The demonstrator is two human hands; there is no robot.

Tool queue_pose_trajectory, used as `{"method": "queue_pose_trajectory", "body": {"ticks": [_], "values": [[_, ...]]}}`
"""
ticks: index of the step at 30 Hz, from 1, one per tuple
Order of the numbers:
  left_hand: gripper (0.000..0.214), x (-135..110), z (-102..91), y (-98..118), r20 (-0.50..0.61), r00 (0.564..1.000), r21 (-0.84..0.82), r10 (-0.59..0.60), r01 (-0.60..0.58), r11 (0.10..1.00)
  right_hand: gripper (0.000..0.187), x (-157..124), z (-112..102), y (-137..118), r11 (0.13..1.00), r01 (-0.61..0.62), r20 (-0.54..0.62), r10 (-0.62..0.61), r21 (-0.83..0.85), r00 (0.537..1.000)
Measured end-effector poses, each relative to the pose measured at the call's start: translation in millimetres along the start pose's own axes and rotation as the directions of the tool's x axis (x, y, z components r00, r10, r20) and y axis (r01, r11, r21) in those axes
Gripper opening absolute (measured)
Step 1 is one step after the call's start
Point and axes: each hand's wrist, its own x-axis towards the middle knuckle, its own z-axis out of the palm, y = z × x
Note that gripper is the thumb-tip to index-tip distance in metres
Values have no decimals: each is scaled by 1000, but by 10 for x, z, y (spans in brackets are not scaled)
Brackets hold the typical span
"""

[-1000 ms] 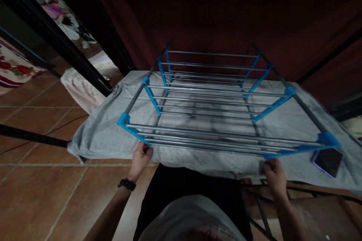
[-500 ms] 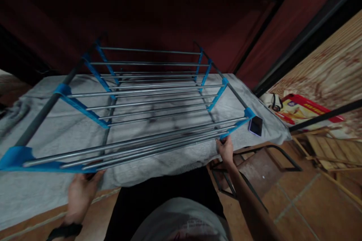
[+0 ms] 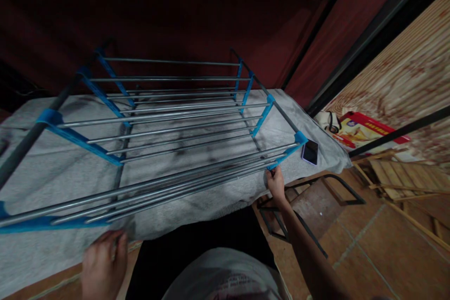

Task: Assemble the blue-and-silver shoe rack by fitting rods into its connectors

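Observation:
A shoe rack (image 3: 190, 119) of grey metal tubes and blue plastic side pieces lies across a grey cloth. Its near left corner runs out of view. My right hand (image 3: 276, 183) is closed around the rack's near right corner, at the lower end of a blue side piece (image 3: 286, 155). Below the near left part of the rack, my left hand (image 3: 104, 262) is apart from the tubes. Its fingers are curled in with the thumb beside them, and what they hold, if anything, is hidden.
The grey cloth (image 3: 183, 218) covers the table under the rack. A phone (image 3: 310, 152) lies on it to the right. Beyond stand a metal-framed stool (image 3: 316, 206), a folded wooden chair (image 3: 404, 178) and a red and yellow box (image 3: 369, 129). A dark red panel (image 3: 197, 18) rises behind.
My left hand has come off the rack's near left side and drawn back toward me. My right hand keeps its hold. The view has shifted, so the rack appears further left.

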Motion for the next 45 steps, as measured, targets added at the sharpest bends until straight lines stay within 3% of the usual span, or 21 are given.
{"method": "queue_pose_trajectory", "body": {"ticks": [2,4,7,10,15,25,45], "values": [[37,127,61,228,-1,984,83,179,-178,980,20,28,-14,21,1000,11,11,-11,12,1000],[42,336,124,394,59,964,138,261,-267,954,21,49,-26,37,1000,19,21,-19,24,1000],[47,630,209,449,166,951,182,262,-291,939,22,59,-38,53,999,23,29,-24,41,999],[48,779,268,341,258,945,138,203,-244,960,22,53,-34,62,998,20,23,-21,54,1000],[52,809,302,188,283,943,20,174,-187,982,17,54,-6,60,999,-7,-5,7,52,1000],[57,847,286,206,307,938,-28,160,-159,987,19,64,-13,2,998,-44,-12,45,43,999],[58,896,298,186,262,934,-106,241,-220,970,20,56,-41,-58,995,-74,0,75,60,997]]}}
